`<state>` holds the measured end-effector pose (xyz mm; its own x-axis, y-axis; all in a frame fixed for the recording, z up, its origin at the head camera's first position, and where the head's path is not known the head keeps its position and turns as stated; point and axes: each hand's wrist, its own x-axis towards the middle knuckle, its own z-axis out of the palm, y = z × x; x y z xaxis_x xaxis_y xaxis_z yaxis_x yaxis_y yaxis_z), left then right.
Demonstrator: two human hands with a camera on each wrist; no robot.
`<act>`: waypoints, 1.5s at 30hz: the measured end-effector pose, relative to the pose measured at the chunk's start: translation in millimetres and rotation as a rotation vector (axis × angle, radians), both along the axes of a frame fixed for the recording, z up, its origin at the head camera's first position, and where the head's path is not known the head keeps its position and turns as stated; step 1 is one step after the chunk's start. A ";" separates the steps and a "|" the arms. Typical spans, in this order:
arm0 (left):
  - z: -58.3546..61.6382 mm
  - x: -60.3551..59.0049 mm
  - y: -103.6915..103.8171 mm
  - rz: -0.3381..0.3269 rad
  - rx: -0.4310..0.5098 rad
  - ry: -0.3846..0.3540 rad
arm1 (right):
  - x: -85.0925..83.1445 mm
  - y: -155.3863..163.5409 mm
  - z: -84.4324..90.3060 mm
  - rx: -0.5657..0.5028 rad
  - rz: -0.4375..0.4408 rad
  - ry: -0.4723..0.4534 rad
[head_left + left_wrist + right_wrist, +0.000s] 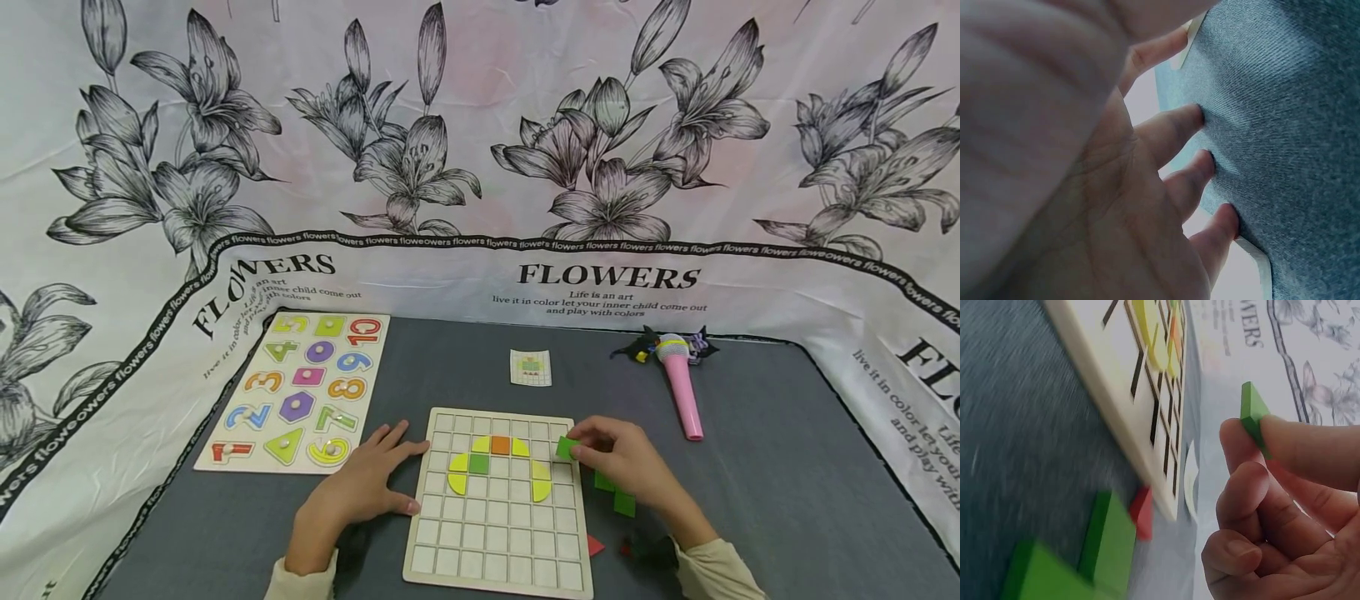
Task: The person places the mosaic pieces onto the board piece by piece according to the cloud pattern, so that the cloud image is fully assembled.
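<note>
My right hand (622, 460) pinches a green square tile (567, 447) between thumb and fingertips, held over the right edge of the wooden grid board (487, 567). The right wrist view shows that green tile (1251, 412) raised off the table. My left hand (363, 475) rests beside the board's left edge, fingers spread, thumb and index fingertip at the rim. On the board, yellow quarter-round tiles (457, 482), an orange square (500, 446) and a green square (477, 463) form an arch-like pattern.
Loose green tiles (624, 503) and a red triangle (595, 546) lie right of the board. A number and shape puzzle (262, 400) is at left. Behind the board lies a small pattern card (530, 367); a pink toy microphone (681, 396) is at the back right.
</note>
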<state>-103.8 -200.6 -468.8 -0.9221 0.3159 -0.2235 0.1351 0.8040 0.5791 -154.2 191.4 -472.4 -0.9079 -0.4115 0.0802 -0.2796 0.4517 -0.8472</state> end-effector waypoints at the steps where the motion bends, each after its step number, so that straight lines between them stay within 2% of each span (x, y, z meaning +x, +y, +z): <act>1: 0.0 -0.2 0.1 -0.002 -0.001 0.002 | 0.3 -3.0 0.3 0.002 0.005 -0.004; 8: -2.0 -0.9 -0.1 -0.008 -0.007 0.016 | 1.8 -22.1 4.1 -0.007 0.063 -0.011; 14: -0.1 -0.2 0.6 0.004 -0.002 0.009 | 1.5 -37.0 4.2 0.018 0.074 -0.026; 23: 1.0 0.1 0.0 0.012 -0.015 -0.007 | -2.3 -58.6 0.2 0.020 0.135 0.020; 31: 3.1 -0.7 0.3 0.000 -0.004 -0.012 | -1.5 -73.8 -1.0 0.074 0.164 0.026; 45: 2.0 -0.1 -0.8 -0.002 -0.007 -0.003 | -1.9 -91.3 -8.6 0.187 0.171 0.097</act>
<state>-103.9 -201.3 -466.8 -0.9207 0.3162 -0.2286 0.1350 0.8080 0.5735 -156.0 100.1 -480.9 -0.8155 -0.5743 0.0713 -0.4413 0.5373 -0.7188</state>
